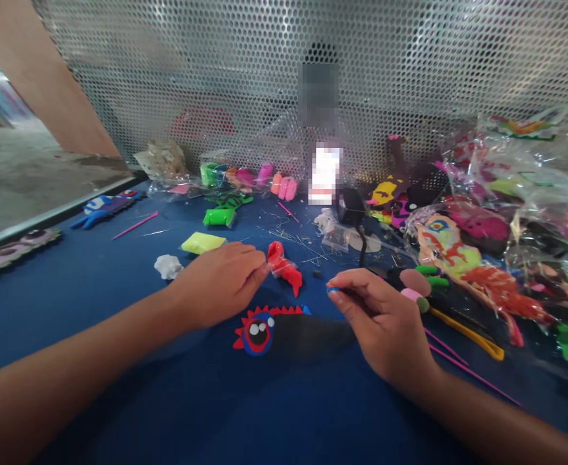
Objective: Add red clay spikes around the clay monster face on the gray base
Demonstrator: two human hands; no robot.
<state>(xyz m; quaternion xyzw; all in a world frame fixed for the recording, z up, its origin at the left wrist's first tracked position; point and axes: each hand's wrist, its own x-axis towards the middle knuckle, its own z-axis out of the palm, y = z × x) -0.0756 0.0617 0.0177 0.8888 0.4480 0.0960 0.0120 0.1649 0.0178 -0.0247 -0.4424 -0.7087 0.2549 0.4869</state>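
Note:
A flat dark clay figure (293,336) lies on the blue table. It has a big round eye (258,334) ringed in red and blue, and red spikes run along its top edge, with one small blue piece (306,310) at the end of the row. Between thumb and forefinger, my right hand (378,320) pinches a bit of blue clay (333,290) above the figure's right end. My left hand (228,281) is closed above and left of the eye, fingertips at a red clay lump in clear wrap (285,268). What those fingers hold, if anything, is hidden.
Yellow clay (203,243) and white clay (168,266) lie beyond my left forearm. Loose pins (296,244) are scattered behind the red lump. A bright phone (325,171) stands against the perforated metal panel (245,58). Plastic bags and clay figures (482,258) crowd the right side.

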